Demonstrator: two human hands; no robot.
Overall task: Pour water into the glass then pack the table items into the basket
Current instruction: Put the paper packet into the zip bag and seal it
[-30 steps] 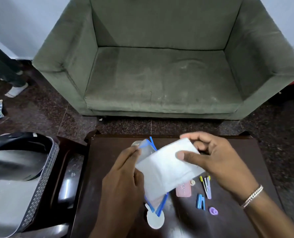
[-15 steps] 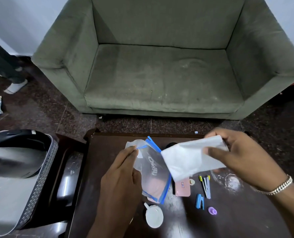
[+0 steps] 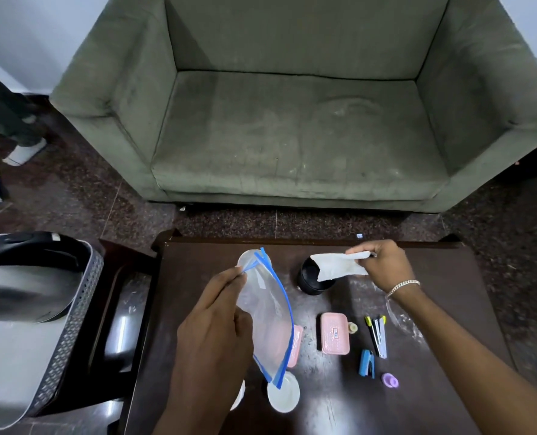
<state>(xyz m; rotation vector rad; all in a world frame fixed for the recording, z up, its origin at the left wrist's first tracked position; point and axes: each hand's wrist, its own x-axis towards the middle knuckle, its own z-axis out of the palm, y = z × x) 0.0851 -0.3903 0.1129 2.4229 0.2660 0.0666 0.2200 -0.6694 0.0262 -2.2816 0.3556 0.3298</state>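
Note:
My left hand (image 3: 212, 328) pinches the top edge of a clear zip bag (image 3: 268, 312) with blue trim, held above the dark wooden table (image 3: 443, 271). My right hand (image 3: 383, 265) grips a white tissue (image 3: 336, 265) over a black cup (image 3: 312, 281) at the table's far middle. A pink case (image 3: 334, 337), pens (image 3: 377, 335), a blue stapler (image 3: 367, 363), a purple ring (image 3: 390, 380) and a white lid (image 3: 284, 397) lie on the table. The glass (image 3: 403, 321) is partly hidden under my right forearm. The grey perforated basket (image 3: 69, 321) at left holds a steel kettle (image 3: 22, 277).
A green sofa (image 3: 292, 120) stands beyond the table. Another person's leg and white shoe (image 3: 25, 150) are at far left on the dark floor. A second pink item (image 3: 296, 346) shows behind the bag.
My right hand pulled the white tissue out of the zip bag and carried it right and away, over the black cup. My left hand kept the bag, which now hangs empty.

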